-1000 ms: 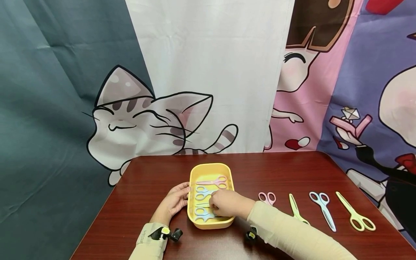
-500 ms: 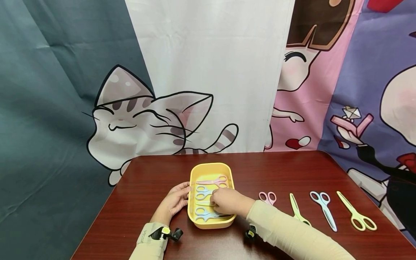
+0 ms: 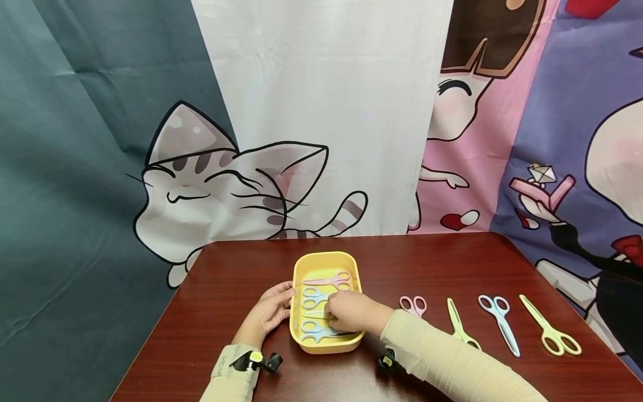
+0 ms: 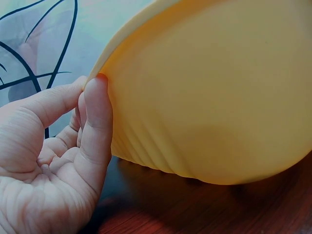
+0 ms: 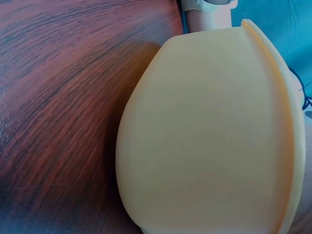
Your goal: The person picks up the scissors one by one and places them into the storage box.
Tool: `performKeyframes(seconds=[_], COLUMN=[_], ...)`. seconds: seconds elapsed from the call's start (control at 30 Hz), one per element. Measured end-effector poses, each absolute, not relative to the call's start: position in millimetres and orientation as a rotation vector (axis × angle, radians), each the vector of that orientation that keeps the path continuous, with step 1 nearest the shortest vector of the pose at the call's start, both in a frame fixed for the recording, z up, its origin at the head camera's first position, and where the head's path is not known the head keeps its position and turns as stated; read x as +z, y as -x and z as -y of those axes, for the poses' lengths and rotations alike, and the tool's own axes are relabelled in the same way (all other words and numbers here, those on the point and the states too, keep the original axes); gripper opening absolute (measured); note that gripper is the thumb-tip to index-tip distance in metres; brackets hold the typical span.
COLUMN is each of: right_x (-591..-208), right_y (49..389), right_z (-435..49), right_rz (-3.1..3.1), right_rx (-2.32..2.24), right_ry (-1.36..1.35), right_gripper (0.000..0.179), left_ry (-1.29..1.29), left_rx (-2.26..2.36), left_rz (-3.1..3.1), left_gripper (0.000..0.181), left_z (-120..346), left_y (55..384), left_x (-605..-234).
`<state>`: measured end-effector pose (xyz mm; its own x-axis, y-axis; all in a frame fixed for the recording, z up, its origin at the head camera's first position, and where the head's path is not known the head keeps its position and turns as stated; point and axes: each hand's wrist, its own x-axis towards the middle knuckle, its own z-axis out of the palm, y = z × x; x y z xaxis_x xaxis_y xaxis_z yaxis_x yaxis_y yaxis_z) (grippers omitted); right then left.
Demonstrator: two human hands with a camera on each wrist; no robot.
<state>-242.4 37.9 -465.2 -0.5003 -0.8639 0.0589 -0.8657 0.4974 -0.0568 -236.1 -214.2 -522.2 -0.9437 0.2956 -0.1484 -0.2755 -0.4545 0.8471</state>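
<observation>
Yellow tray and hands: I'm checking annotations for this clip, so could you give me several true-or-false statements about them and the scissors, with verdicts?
1. The left grip holds the edge of the yellow tray. True.
2. In the head view, four pairs of loose scissors show on the table, right of the tray. True.
3. The right grip is well clear of the tray. False: it reaches into it.
4. The tray's pink scissors are its nearest pair to the person. False: blue ones lie nearer.
5. The rightmost pair on the table is pink. False: it is yellow-green.
</observation>
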Motion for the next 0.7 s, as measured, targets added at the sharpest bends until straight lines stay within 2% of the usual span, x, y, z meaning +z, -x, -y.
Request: performKeyframes(seconds=[0.37,0.57,0.7], right_x=[-460,-460,-459], right_y=[236,241,244], right_z=[-39,-43,-44], right_rz=[2.725,2.71,2.718], right_rx=[0.169,0.198,0.121], right_ry=[-1.551,-1.459,-1.375], right_gripper=[0.015,0.008,0.013], left_ry=[-0.047,-0.072,-0.077], left_rx=[2.389,2.391,2.399], left_rz=[-1.418,-1.406,-1.4], left_gripper=[0.016,0.016,0.016], left_z=[215,213,214], left_y=[235,229,231], left_x=[-519,-508,-511])
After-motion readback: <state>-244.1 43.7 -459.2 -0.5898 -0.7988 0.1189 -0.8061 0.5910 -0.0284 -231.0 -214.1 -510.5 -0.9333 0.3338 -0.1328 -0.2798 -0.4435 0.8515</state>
